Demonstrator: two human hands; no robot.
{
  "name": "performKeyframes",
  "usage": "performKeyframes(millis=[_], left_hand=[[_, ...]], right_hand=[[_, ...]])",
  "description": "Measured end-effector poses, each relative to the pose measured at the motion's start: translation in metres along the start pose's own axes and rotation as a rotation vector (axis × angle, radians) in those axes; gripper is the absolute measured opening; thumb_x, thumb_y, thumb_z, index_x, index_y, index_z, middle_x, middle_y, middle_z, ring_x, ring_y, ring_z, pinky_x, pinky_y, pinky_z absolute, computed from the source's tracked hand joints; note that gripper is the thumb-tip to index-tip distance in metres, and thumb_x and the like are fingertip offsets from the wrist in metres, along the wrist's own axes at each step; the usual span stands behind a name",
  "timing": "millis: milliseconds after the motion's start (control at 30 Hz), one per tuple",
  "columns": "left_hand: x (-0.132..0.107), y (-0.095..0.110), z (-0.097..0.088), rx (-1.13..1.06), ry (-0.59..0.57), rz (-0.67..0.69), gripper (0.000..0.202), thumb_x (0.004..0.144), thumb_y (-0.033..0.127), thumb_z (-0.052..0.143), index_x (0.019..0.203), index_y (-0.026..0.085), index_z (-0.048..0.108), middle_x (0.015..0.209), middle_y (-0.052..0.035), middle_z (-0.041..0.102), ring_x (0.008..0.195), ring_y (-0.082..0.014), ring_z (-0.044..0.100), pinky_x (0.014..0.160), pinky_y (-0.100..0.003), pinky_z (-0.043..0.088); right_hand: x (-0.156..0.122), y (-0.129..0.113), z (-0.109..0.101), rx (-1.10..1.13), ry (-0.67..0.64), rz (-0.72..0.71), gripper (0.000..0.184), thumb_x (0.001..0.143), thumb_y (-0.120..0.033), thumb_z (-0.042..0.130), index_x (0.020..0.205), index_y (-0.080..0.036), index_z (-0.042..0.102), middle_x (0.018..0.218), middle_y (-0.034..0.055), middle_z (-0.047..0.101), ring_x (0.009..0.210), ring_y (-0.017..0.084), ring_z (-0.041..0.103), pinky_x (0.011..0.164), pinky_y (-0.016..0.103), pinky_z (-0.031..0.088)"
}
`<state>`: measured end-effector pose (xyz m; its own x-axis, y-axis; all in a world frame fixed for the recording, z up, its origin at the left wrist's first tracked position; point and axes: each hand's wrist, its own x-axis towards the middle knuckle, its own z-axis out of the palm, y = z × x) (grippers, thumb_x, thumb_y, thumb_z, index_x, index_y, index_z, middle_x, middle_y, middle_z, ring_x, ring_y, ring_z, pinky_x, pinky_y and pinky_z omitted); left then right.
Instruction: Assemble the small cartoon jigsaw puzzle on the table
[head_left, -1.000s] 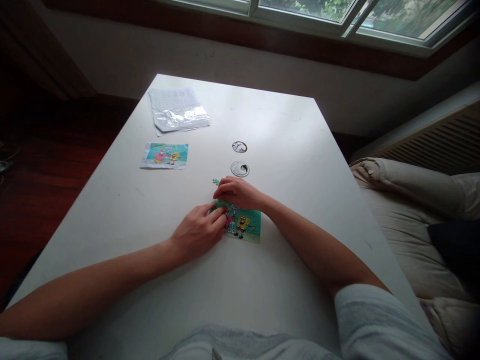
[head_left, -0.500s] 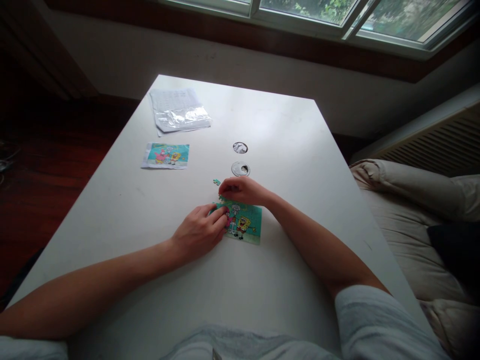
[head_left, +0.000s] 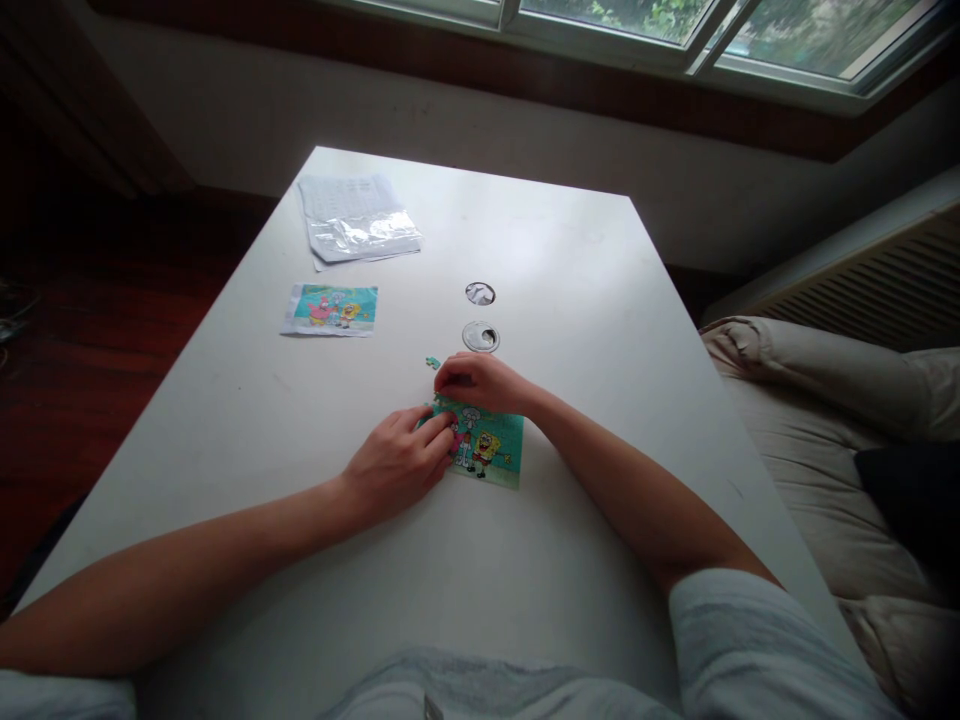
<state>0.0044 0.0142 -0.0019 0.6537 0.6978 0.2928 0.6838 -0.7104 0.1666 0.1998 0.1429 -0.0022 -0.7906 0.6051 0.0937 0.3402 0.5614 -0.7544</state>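
A mostly assembled jigsaw puzzle (head_left: 510, 440) with cartoon figures on a teal ground lies flat on the white table. My left hand (head_left: 401, 455) rests over its left side, fingers stretched out on the picture and covering part of the pink figure. At the upper left edge, my right hand (head_left: 480, 382) is closed in a pinch on a small teal puzzle piece, mostly hidden by the fingertips. Just beyond those fingertips lies a loose puzzle piece (head_left: 433, 362), apart from the puzzle.
A printed reference picture (head_left: 336, 310) of the same scene lies left of the puzzle. Behind it are papers with a clear plastic sleeve (head_left: 360, 220). Two round cable holes (head_left: 480, 336) are set in the white table (head_left: 570, 270). A beige couch (head_left: 795, 450) stands at right.
My right hand has shifted very slightly left and down at the puzzle's upper left edge. My left hand keeps its place on the puzzle.
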Motion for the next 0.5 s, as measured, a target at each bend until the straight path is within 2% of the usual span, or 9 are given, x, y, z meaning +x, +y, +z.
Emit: performKeyframes(millis=[500], left_hand=[[-0.0005,0.0,-0.0004,0.015,-0.018,-0.003,0.018,0.099,0.021,0.048,0.108,0.017,0.063,0.119,-0.0102,0.068,0.118,-0.0271,0.059,0.094,-0.043,0.052]], right_hand=[[0.0039,-0.0024,-0.0009,-0.085,-0.04,-0.034,0.01,0.088,-0.014,0.062,0.087,-0.017,0.072,0.085,0.0031,0.07,0.08,0.015,0.059,0.074,0.026,0.042]])
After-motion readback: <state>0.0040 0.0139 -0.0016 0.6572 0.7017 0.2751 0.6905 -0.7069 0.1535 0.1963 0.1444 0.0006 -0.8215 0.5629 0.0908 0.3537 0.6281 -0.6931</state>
